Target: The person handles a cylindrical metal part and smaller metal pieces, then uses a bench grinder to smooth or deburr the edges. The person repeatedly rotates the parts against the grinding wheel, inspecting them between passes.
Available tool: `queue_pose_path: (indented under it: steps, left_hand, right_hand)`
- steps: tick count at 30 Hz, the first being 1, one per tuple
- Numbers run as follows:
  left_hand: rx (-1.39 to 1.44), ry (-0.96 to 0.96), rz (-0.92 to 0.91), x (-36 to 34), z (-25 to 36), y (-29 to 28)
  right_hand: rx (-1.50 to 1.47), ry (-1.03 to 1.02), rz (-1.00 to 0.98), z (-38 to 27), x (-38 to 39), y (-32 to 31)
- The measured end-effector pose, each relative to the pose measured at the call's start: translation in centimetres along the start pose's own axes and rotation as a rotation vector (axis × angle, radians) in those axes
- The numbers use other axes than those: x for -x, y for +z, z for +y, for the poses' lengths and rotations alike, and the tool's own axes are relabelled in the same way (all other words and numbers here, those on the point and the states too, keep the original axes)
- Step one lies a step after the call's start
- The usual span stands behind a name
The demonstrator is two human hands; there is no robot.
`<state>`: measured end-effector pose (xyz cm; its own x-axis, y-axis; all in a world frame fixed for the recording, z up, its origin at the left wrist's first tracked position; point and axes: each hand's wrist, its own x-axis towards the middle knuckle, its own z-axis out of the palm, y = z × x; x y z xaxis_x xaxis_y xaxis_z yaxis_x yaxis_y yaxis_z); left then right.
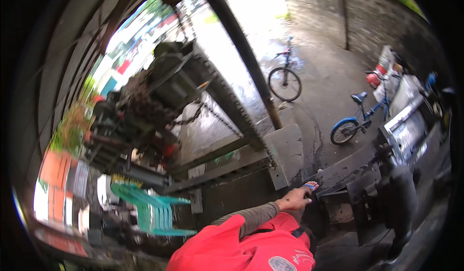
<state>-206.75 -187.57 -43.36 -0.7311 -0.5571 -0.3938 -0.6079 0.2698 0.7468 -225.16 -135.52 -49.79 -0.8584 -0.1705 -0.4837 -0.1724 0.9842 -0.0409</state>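
Note:
My left hand (295, 200) hangs low in front of my red shirt (232, 247), at the end of a grey-brown sleeve. Its fingers are partly blurred and look loosely apart, and I see nothing held in them. Just past the fingertips shows my foot (311, 185) in a sandal with a blue strap. Dark metal machinery (396, 189) stands to the right of the hand, apart from it. My right hand is out of the picture.
A steel frame (227, 97) with chains and a heavy machine (140, 111) stands on the left. Green plastic chairs (154, 215) are below it. Beyond are a bicycle (285, 83), a small blue bicycle (344, 130), bags (406, 92) and a block wall (377, 19).

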Motion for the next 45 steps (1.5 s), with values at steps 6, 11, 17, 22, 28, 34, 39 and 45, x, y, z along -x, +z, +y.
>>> queue_pose_path:
  steps: [6,11,17,22,28,34,39,45]
  left_hand:
    - [0.272,0.110,-0.090,1.5,5.6,3.5]
    - [0.342,0.095,-0.168,2.8,8.5,1.3]
    - [0.328,0.107,-0.152,-1.9,9.8,-3.6]
    - [0.290,0.135,-0.454,-8.6,12.7,-7.4]
    - [0.336,0.174,-0.650,-14.8,15.8,-5.2]
    - [0.367,0.150,-0.673,-18.0,14.4,-4.6]
    - [0.446,0.104,-0.584,-17.9,15.0,-4.0]
    - [0.486,-0.026,-0.544,-19.4,17.2,-2.7]
  right_hand:
    - [-0.724,-0.397,-0.493,-19.3,-5.9,-8.4]
    - [-0.943,-0.768,-0.352,-32.5,-2.5,-11.5]
    - [-1.016,-0.770,-0.218,-38.3,-0.3,-15.0]
    - [-1.375,-0.342,-0.232,-38.6,-1.7,-15.4]
    - [-1.822,-0.154,-0.231,-39.3,-2.9,-14.2]
    - [-2.049,0.046,-0.105,-42.6,-3.6,-13.8]
    - [-2.064,-0.015,-0.212,-43.3,-4.2,-14.3]
    - [-2.063,0.125,-0.048,-44.7,-6.0,-13.3]
